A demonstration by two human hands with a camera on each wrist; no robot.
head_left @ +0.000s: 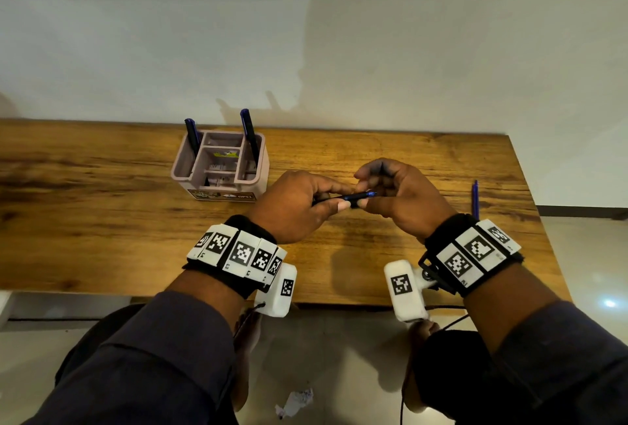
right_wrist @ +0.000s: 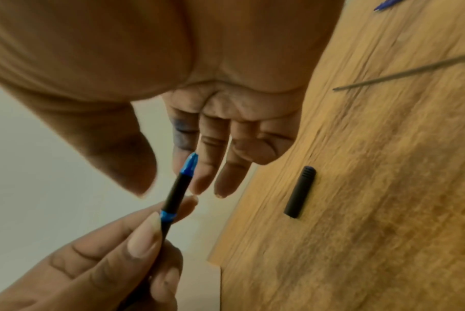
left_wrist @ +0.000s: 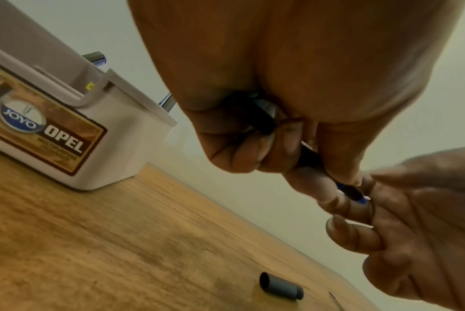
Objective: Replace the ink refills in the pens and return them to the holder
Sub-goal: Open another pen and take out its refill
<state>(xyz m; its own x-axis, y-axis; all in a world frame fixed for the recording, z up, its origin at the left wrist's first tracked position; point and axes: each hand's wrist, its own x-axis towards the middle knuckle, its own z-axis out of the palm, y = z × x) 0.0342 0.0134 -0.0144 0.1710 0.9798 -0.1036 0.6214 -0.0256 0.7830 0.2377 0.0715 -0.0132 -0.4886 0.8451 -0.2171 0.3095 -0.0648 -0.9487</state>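
My left hand [head_left: 326,201] grips a black pen [head_left: 353,197] with a blue tip, held level over the wooden table [head_left: 102,220]. The thumb and fingers of my left hand [right_wrist: 151,231] pinch the barrel [right_wrist: 177,189]. My right hand [head_left: 370,186] hovers at the blue tip with loosely bent fingers [right_wrist: 207,168] touching it and the thumb apart. A short black cap [right_wrist: 300,192] lies on the table below the hands, also seen in the left wrist view as the cap [left_wrist: 280,286]. The pinkish pen holder [head_left: 261,169] stands at the back with two dark pens [head_left: 249,135] upright in it.
A thin refill [right_wrist: 412,71] and a blue pen [head_left: 475,200] lie on the table to the right, near its right edge. The holder's label [left_wrist: 53,136] faces me. A white wall rises right behind the table.
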